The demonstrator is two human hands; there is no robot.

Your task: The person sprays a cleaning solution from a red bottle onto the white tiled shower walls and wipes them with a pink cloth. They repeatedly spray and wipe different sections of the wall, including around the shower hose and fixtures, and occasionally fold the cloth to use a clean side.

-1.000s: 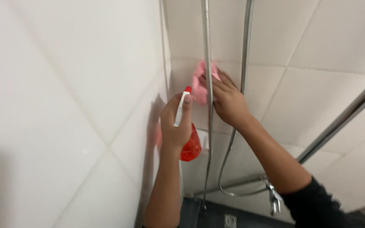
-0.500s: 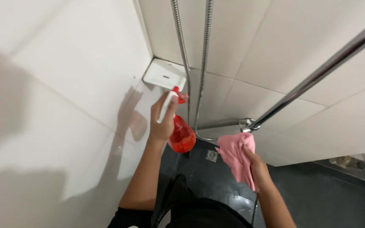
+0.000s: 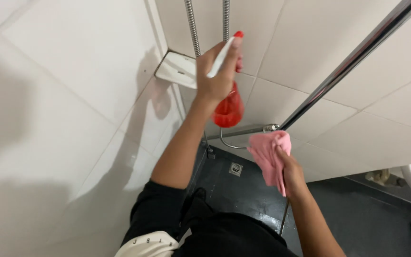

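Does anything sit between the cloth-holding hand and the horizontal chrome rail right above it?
Nothing visible does. The right hand holds the pink cloth just under the chrome rail, with only open air between them.

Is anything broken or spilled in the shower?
Nothing looks broken. The dark floor has a shiny wet patch near the drain. The left hand holds a red spray bottle; the right hand holds a pink cloth.
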